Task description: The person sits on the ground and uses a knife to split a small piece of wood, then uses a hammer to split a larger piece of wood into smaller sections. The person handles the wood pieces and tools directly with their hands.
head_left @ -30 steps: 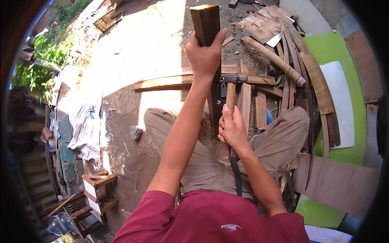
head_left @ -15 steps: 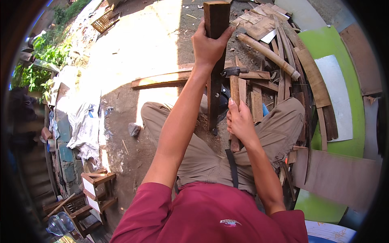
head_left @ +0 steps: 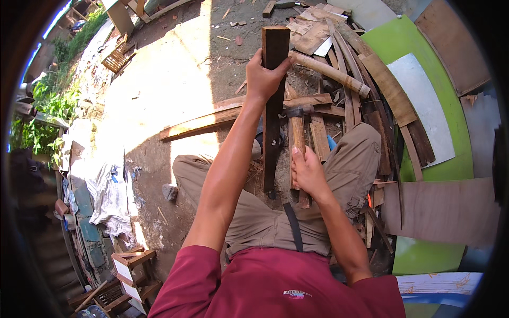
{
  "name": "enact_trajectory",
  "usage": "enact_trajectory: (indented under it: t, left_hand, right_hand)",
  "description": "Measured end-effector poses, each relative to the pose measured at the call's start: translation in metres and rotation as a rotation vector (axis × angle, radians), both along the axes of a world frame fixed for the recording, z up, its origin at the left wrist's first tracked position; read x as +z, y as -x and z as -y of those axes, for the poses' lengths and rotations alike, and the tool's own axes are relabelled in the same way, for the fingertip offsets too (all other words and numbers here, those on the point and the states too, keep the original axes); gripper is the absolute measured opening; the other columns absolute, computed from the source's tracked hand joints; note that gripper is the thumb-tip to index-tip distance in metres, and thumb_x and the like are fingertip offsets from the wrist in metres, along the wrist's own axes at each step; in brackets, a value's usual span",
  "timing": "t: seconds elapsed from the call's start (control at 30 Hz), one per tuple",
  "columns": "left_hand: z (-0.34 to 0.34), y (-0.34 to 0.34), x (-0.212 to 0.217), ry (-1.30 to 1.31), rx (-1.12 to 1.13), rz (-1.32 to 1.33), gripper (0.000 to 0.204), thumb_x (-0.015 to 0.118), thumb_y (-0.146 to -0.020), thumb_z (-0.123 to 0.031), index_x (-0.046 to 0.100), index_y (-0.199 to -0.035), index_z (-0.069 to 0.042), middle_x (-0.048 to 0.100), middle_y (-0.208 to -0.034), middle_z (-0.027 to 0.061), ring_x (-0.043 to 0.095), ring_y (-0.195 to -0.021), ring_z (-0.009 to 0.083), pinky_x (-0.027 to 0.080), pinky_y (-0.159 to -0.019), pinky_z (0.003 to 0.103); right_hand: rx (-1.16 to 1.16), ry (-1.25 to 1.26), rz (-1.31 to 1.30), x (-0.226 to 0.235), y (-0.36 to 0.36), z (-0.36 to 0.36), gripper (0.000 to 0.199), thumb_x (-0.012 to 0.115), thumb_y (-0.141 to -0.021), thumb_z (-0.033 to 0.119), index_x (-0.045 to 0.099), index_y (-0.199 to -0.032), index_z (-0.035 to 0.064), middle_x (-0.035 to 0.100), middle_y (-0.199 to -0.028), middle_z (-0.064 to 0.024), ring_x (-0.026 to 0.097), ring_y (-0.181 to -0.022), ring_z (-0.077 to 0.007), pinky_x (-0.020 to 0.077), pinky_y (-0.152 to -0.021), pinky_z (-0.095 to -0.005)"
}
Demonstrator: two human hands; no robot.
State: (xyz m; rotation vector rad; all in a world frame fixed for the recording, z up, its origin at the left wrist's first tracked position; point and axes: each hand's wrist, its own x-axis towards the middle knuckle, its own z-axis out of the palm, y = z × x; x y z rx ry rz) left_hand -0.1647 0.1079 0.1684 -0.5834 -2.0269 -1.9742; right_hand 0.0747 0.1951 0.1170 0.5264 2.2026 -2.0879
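A long dark-brown wooden beam (head_left: 272,127) stands between my bent legs, its top end away from me and its lower end near my lap. My left hand (head_left: 265,79) is closed round it close to the top, thumb on the right side. In my right hand (head_left: 308,170) is a claw hammer (head_left: 299,132), gripped by its wooden handle. Its dark metal head lies against or just beside the beam's right side; I cannot tell whether they touch. A dark object behind the beam is mostly hidden.
Boards (head_left: 207,122) lie across the ground beyond my legs. To the right are a bamboo pole (head_left: 334,74), piled wood scraps and a green panel (head_left: 456,138). On the left sit a stone (head_left: 169,192), a white cloth (head_left: 110,196) and a small wooden frame (head_left: 132,273).
The whole view has shifted, so the beam, hammer and surroundings sit lower and more to the left. Both hands keep their grips, and the hammer stays beside the beam.
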Motion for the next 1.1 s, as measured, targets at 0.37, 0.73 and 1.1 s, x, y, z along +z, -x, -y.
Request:
enact_trajectory:
  t: [0.37, 0.73, 1.1]
  left_hand:
    - [0.106, 0.010, 0.000, -0.155, 0.243, 0.133, 0.044, 0.084, -0.084, -0.027, 0.059, -0.106, 0.000, 0.069, -0.081, 0.0109, 0.068, -0.066, 0.0170, 0.056, -0.063, 0.031]
    - [0.075, -0.023, 0.008, -0.195, 0.164, 0.078, 0.036, 0.084, -0.086, -0.027, 0.069, -0.101, 0.002, 0.071, -0.086, 0.0072, 0.068, -0.075, 0.0149, 0.055, -0.071, 0.028]
    - [0.060, -0.036, 0.017, -0.251, 0.042, 0.208, 0.023, 0.083, -0.085, -0.020, 0.073, -0.094, -0.001, 0.073, -0.085, 0.0026, 0.064, -0.076, 0.0093, 0.050, -0.069, 0.026]
  right_hand:
    - [0.000, 0.555, 0.317, 0.001, -0.051, 0.030, 0.026, 0.045, -0.110, 0.036, 0.044, -0.099, 0.0115, 0.040, -0.066, 0.0020, 0.034, -0.042, -0.0070, 0.0329, -0.036, -0.0255]
    - [-0.012, 0.848, 0.367, 0.037, 0.023, 0.048, 0.030, 0.045, -0.108, 0.032, 0.050, -0.122, 0.0063, 0.043, -0.068, 0.0003, 0.041, -0.043, -0.0100, 0.0425, -0.039, -0.0299]
    - [-0.022, 1.288, 0.413, 0.072, 0.041, 0.035, 0.012, 0.051, -0.106, 0.023, 0.046, -0.104, 0.0120, 0.044, -0.068, 0.0050, 0.044, -0.048, -0.0074, 0.0451, -0.047, -0.0281]
